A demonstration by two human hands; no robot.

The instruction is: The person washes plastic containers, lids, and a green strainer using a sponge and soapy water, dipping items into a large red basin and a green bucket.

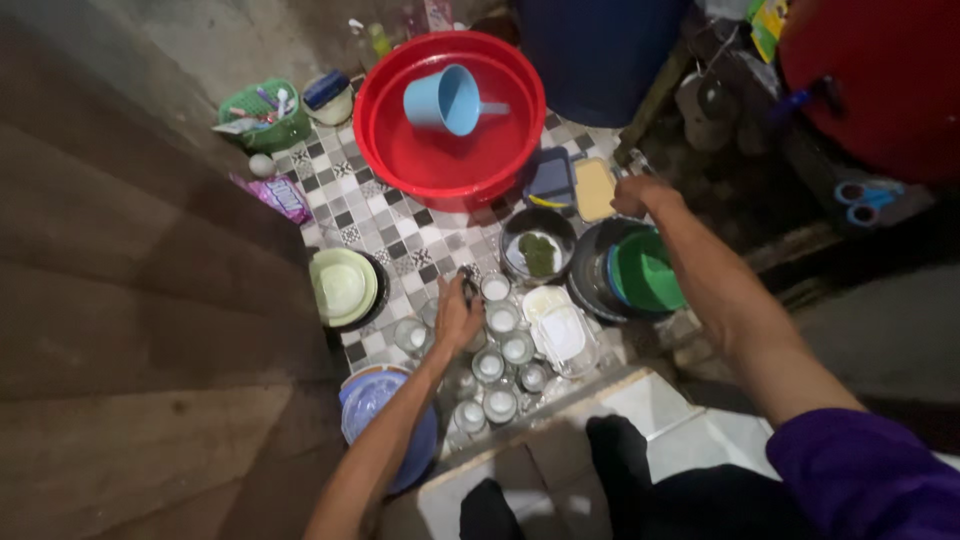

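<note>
While the left hand (457, 315) clamps a clear glass (470, 284) among soapy tumblers (501, 362), the right hand (638, 194) hangs fisted.

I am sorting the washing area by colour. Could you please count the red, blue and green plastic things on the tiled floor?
Red: 1, the basin
Blue: 2, the scoop and the tub
Green: 3, the basket, the plate and the bowl
Total: 6
</note>
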